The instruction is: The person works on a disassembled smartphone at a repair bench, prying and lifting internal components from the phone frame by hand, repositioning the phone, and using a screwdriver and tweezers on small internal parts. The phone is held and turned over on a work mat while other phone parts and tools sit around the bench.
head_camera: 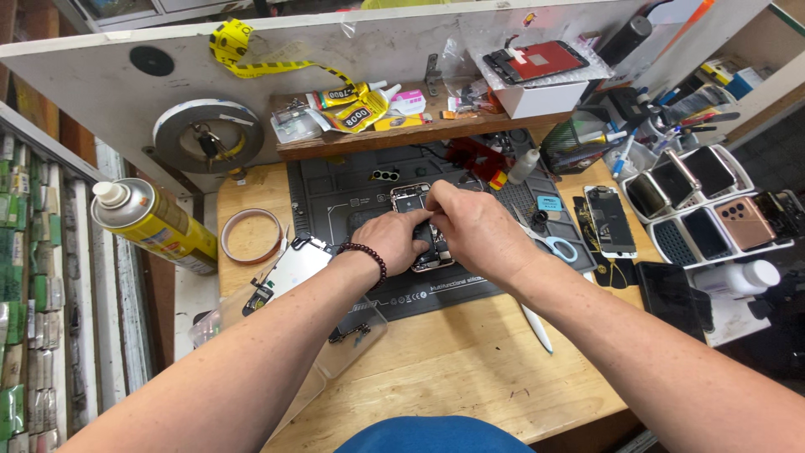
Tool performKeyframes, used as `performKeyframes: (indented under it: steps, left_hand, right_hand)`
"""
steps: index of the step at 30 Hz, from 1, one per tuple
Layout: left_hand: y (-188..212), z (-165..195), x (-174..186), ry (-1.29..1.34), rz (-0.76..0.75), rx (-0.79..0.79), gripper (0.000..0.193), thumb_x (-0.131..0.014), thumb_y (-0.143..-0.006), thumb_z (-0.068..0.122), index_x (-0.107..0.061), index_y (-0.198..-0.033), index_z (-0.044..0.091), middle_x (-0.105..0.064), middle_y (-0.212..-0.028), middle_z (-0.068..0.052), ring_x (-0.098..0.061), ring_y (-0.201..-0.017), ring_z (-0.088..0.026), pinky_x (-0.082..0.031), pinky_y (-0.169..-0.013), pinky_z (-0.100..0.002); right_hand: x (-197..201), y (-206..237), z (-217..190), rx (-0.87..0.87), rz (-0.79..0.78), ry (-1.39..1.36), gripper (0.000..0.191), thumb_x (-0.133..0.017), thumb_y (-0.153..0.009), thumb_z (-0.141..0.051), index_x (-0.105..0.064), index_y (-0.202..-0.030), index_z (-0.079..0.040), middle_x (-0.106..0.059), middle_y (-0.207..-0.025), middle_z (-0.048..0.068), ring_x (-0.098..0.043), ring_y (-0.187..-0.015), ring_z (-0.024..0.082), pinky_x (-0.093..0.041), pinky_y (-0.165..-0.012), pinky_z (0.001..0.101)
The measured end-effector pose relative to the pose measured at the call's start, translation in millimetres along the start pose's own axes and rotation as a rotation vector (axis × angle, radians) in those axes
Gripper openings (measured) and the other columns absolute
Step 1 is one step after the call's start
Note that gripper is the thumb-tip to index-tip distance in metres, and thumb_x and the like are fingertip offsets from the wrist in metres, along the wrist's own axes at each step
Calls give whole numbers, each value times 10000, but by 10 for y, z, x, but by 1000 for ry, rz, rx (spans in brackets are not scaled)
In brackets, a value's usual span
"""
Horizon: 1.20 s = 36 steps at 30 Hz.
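Observation:
An opened phone (412,203) lies on a dark grey work mat (335,193) in the middle of a wooden bench. Both my hands rest on it. My left hand (392,242), with a dark bead bracelet on the wrist, covers the phone's lower part with fingers curled onto it. My right hand (470,226) pinches at the phone's inside near its middle. Whether the fingers hold a small part is hidden. The phone's top end with its metal frame shows above my fingers.
A detached screen panel (295,267) lies left of the mat, beside a tape roll (250,236) and a yellow spray can (155,225). Blue-handled scissors (549,243), another phone (610,220) and a white spudger (537,325) lie right. White trays (667,214) of phones stand far right. A glue-tube shelf (369,138) sits behind.

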<state>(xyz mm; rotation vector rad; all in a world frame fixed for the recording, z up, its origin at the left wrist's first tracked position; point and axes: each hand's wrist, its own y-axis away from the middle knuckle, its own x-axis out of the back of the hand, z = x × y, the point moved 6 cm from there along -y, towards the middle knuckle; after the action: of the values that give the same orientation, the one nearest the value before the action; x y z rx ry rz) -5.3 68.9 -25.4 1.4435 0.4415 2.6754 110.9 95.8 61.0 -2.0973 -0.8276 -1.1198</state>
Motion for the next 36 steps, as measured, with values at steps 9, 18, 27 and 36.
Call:
performKeyframes:
  steps: [9, 18, 27, 36]
  left_hand:
    - [-3, -26, -18, 2, 12, 0, 571, -730, -886, 345, -552, -1427, 302, -660, -1321, -88, -610, -1239, -316, -505, -1021, -470]
    - [-11, -13, -14, -21, -30, 1, 625, -730, -890, 357, -504, -1473, 357, -675, -1281, -139, -631, -1217, -329, -508, -1021, -467]
    - [22, -4, 16, -12, -32, 2, 615, -719, -898, 335, -500, -1471, 371, -676, -1272, -135, -637, -1206, -331, -516, -999, -477]
    - [35, -1, 6, 6, -15, -3, 619, -725, -890, 326, -512, -1470, 343, -670, -1287, -143, -629, -1209, -340, -512, -1001, -476]
  right_hand:
    - [-53, -2, -98, -36, 49, -9, 99, -605, -945, -57, -632, -1040, -52, -721, -942, 172, -685, -898, 410, -532, -739, 496]
    - [-38, 56, 84, -137, 70, -131, 119, -618, -919, -40, -660, -1030, -49, -710, -931, 143, -717, -848, 315, -555, -736, 401]
    - [-110, 14, 287, -304, 37, -337, 164, -644, -924, -78, -673, -1086, -76, -746, -952, 77, -713, -812, 237, -568, -723, 351]
    - [-120, 16, 331, -262, 77, -336, 161, -616, -967, -38, -671, -1118, -52, -760, -1008, 66, -728, -926, 131, -574, -808, 279]
